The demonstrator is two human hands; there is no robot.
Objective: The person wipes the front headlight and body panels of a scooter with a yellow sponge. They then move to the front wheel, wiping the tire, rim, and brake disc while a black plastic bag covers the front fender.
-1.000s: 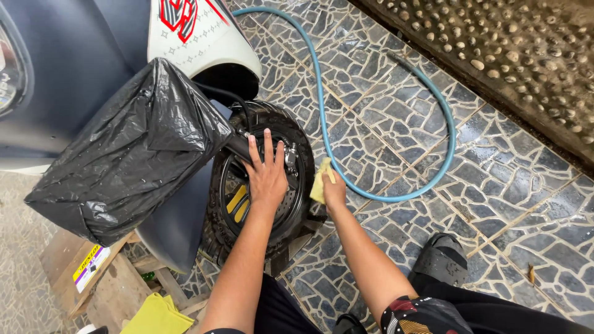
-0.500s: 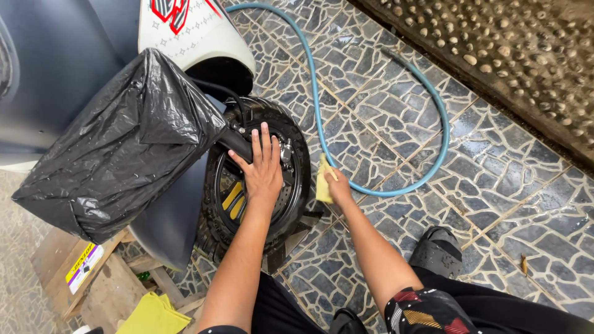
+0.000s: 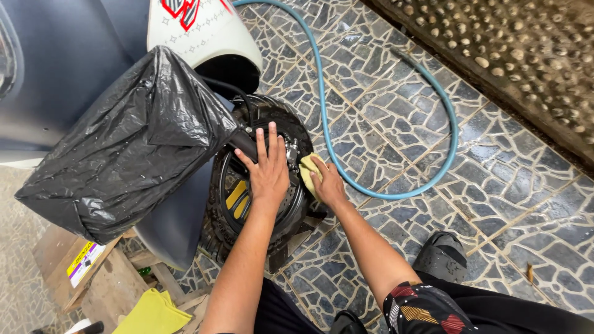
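Near the middle of the frame: left hand lying flat with fingers spread on a black wheel, gripping nothing. Just to its right: right hand pressing a yellow cloth against the wheel's edge, fingers curled over it.

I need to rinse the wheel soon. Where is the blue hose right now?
In the head view the blue hose lies on the mosaic stone floor right of the scooter wheel, looping from the top past the right hand holding the yellow cloth.
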